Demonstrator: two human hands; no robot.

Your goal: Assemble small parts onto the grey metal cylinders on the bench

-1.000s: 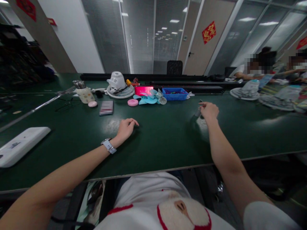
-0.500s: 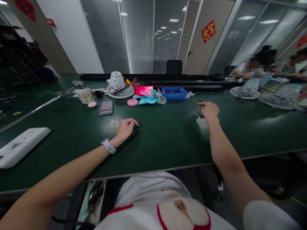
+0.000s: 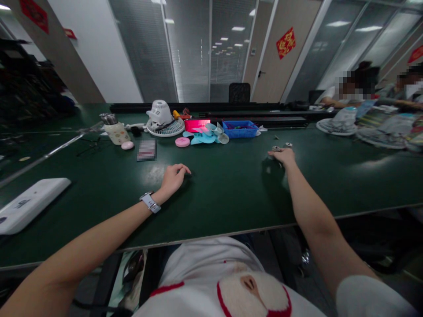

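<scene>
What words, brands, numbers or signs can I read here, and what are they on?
No text reads clearly.
Red diamond sign on the door: gold characters, too blurred.
Red diamond at upper left and red diamond at far right: unreadable.
White case: dark mark, too blurred.
Pink-red panel: white lettering, too small.
Flat card: blurred out.

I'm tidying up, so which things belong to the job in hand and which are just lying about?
Seemingly in use:
right hand
metal item it holds, too small to identify

Seemingly lying about:
white fan housing
pink disc
blue basket
bottle
</scene>
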